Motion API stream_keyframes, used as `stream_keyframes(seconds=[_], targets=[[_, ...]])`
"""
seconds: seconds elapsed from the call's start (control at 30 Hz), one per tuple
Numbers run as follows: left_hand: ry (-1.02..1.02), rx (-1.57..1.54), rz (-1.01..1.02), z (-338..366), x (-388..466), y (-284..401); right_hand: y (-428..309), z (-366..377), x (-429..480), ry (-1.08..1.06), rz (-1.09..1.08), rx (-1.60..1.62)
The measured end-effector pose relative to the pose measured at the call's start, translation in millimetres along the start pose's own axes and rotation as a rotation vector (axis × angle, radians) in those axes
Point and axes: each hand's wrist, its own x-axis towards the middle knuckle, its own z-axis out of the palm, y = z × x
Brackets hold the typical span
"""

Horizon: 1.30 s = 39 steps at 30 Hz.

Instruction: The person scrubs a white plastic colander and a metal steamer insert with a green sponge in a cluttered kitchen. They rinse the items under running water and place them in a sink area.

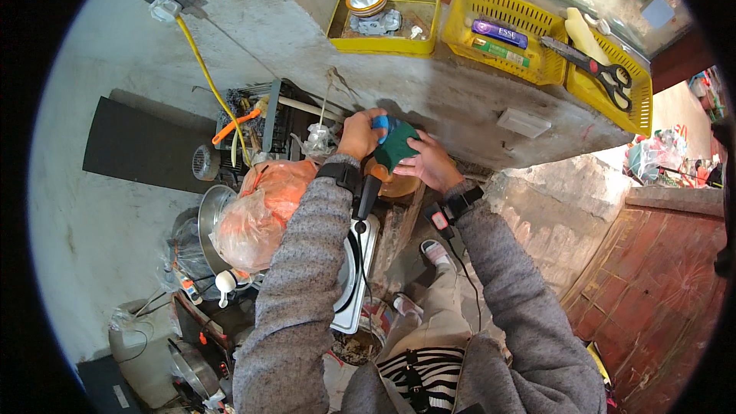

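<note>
Near the wall, my left hand (361, 133) grips a blue item (382, 122), partly hidden by the fingers; whether it is a cloth or packaging cannot be told. A dark green scouring pad (397, 148) lies against that blue item, with the fingers of my right hand (429, 162) holding its right edge. Just below both hands stands an orange-brown bowl (399, 185), partly covered by the pad and by a black-handled utensil (368, 196).
On the ledge are a yellow tin (382, 47) and yellow plastic baskets (506, 72), with scissors (592, 66) on one. Orange plastic bags (259, 213) bulge beside my left forearm, near a metal basin (208, 230). A yellow cable (201, 63) hangs from a wall socket.
</note>
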Motion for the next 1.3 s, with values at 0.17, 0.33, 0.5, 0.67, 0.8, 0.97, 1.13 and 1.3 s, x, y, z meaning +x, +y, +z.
stream_keyframes(seconds=[0.17,0.33,0.5,0.67,0.8,0.97,1.13,1.3], targets=[[0.001,-0.231,-0.184,7,1,14,-6,3,3,0.056,-0.014,0.007],[0.101,-0.069,0.022,6,0,-18,-5,13,3,0.042,0.02,0.0],[0.107,-0.241,0.04,13,3,-30,-1,16,8,0.082,0.04,-0.037],[0.09,-0.161,-0.038,12,1,-7,-1,-4,19,-0.017,0.038,-0.008],[0.145,-0.079,-0.042,16,-5,-5,-7,9,6,0.039,0.012,-0.057],[0.208,-0.025,-0.036,19,-8,-12,-6,19,-4,0.127,0.018,-0.061],[0.199,0.048,-0.024,20,-11,2,-10,10,-3,0.093,0.026,-0.052],[0.308,0.124,-0.003,30,-14,1,-18,11,-9,0.072,0.031,-0.063]])
